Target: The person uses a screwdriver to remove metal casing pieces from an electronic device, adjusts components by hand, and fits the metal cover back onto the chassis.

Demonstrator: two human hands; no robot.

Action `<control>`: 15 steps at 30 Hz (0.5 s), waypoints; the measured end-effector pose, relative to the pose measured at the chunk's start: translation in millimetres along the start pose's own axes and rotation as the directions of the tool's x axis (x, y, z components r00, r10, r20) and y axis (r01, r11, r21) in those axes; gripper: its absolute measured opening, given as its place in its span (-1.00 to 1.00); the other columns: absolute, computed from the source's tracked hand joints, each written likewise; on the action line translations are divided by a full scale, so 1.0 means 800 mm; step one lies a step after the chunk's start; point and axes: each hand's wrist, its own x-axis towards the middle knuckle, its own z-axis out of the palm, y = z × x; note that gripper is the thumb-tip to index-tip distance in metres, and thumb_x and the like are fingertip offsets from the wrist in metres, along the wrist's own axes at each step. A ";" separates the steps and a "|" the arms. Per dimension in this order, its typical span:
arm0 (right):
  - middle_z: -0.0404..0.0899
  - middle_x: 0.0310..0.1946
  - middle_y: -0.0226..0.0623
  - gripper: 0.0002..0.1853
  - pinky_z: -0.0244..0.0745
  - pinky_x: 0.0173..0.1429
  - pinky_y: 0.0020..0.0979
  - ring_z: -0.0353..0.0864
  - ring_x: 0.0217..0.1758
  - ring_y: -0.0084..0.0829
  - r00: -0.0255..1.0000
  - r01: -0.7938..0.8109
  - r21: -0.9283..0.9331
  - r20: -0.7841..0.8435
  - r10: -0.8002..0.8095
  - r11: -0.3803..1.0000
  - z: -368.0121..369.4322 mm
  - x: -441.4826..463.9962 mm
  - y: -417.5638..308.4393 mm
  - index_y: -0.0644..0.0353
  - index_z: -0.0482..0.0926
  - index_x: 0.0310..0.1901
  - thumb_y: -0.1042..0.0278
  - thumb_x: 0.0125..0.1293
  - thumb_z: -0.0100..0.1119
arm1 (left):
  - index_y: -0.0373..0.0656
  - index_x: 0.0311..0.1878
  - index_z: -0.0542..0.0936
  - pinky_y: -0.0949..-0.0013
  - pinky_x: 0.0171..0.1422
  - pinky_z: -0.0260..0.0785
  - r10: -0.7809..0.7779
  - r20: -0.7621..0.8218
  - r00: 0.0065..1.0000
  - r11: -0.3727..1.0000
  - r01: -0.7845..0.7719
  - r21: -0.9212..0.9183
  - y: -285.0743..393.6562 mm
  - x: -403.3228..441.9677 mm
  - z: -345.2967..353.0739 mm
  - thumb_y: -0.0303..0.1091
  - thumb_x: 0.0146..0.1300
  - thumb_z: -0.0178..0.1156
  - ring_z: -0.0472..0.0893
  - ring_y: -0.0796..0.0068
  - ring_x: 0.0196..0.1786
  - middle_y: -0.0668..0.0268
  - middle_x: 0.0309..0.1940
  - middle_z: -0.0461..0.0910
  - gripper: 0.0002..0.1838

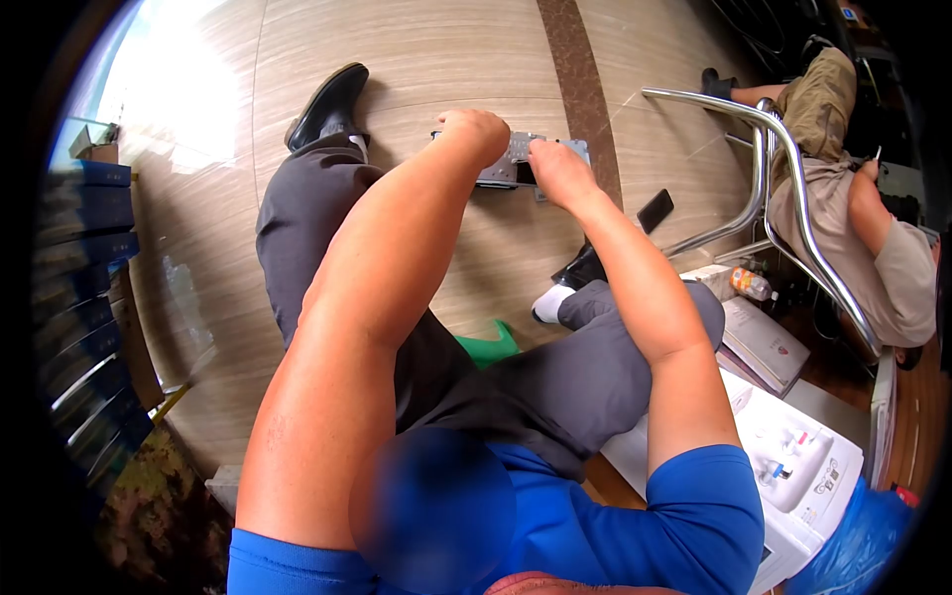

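1. Blue shirt [595,526], one, nearest my lens; a blurred round patch covers some of it.
2. Hands, two: left hand [478,136] and right hand [563,171], both reaching forward. Left fingers bend over one end of the metal unit; right fingers curl at its near side. Fingertips are hidden from me, so I cannot tell whether either set pinches.
3. Metal unit [521,149], one, grey and perforated, at the hands, between the outstretched lower legs. I cannot tell whether it touches the floor.
4. Black shoes, two: left shoe [332,104], right shoe [585,268].
5. Floor [397,50], pale: I see open room beyond the unit, and more left of the left shoe. One brown strip [587,89] crosses just past the unit's right edge.
6. Flat black object [654,210], one, near the right shoe.
7. Metal chair frame [783,149], one, bounding room at right; another person [818,188] sits beyond it.
8. Green object [491,344], one, partly hidden by the legs.
9. At right: one bottle [754,284], one white box [828,451], one blue bag [858,545].
10. Blue boxes [94,203], several, stacked along the left edge; I cannot count them exactly.
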 end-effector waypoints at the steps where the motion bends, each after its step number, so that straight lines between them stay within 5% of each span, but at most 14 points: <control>1: 0.66 -0.24 0.12 -0.82 0.59 0.00 -0.04 0.68 -0.09 0.07 1.000 0.000 0.001 0.000 0.000 1.000 -0.005 -0.001 -0.005 0.30 0.51 -0.16 0.39 0.36 -0.04 | -0.15 0.29 0.55 -0.29 0.38 0.26 -0.002 -0.005 1.000 1.000 0.002 0.002 -0.001 0.003 0.002 -0.42 0.29 0.22 0.47 0.05 0.37 0.12 0.36 0.46 -0.53; 2: 0.66 -0.21 0.13 -0.79 0.58 0.03 -0.04 0.67 -0.06 0.07 0.998 -0.070 0.037 0.005 0.070 0.997 -0.009 -0.004 -0.010 0.30 0.54 -0.15 0.36 0.38 -0.03 | -0.15 0.29 0.55 -0.29 0.38 0.26 -0.002 -0.005 1.000 1.000 0.002 0.002 -0.002 0.005 0.005 -0.42 0.29 0.22 0.47 0.05 0.37 0.12 0.36 0.46 -0.53; 4: 0.66 -0.19 0.15 -0.77 0.57 0.06 -0.03 0.67 -0.04 0.07 0.990 -0.139 0.072 0.012 0.139 0.988 -0.005 -0.004 -0.007 0.31 0.57 -0.15 0.33 0.40 -0.01 | -0.06 0.07 0.69 0.16 0.17 0.52 -0.016 -0.082 0.996 0.997 0.022 0.073 -0.007 0.012 0.014 -0.19 0.23 0.38 0.63 0.19 0.18 0.22 0.13 0.65 -0.64; 8: 0.64 -0.30 0.15 -0.78 0.53 -0.07 0.03 0.64 -0.15 0.14 0.995 -0.074 0.105 -0.060 0.081 0.992 0.010 0.001 0.004 0.32 0.51 -0.22 0.29 0.40 0.11 | -0.04 0.03 0.71 0.20 0.17 0.53 -0.036 -0.098 0.995 0.996 0.043 0.080 -0.022 0.018 0.022 -0.21 0.20 0.39 0.65 0.17 0.15 0.23 0.08 0.68 -0.67; 10: 0.64 -0.30 0.15 -0.78 0.53 -0.07 0.03 0.64 -0.15 0.14 0.996 -0.065 0.099 -0.049 0.070 0.993 0.009 0.003 0.004 0.32 0.51 -0.22 0.29 0.39 0.12 | -0.12 0.31 0.53 -0.27 0.43 0.20 -0.071 0.067 0.995 0.997 0.071 0.005 -0.024 0.012 0.016 -0.39 0.31 0.21 0.40 0.10 0.44 0.18 0.40 0.42 -0.53; 15: 0.64 -0.31 0.13 -0.79 0.53 -0.07 0.04 0.65 -0.16 0.13 0.997 -0.039 0.094 -0.056 0.045 0.995 0.011 0.002 0.003 0.32 0.49 -0.23 0.31 0.39 0.12 | 0.08 0.44 0.38 -0.29 0.40 0.18 0.006 -0.024 1.000 0.975 -0.001 0.223 -0.013 -0.002 0.048 -0.28 0.43 0.03 0.17 0.25 0.57 0.46 0.58 0.07 -0.49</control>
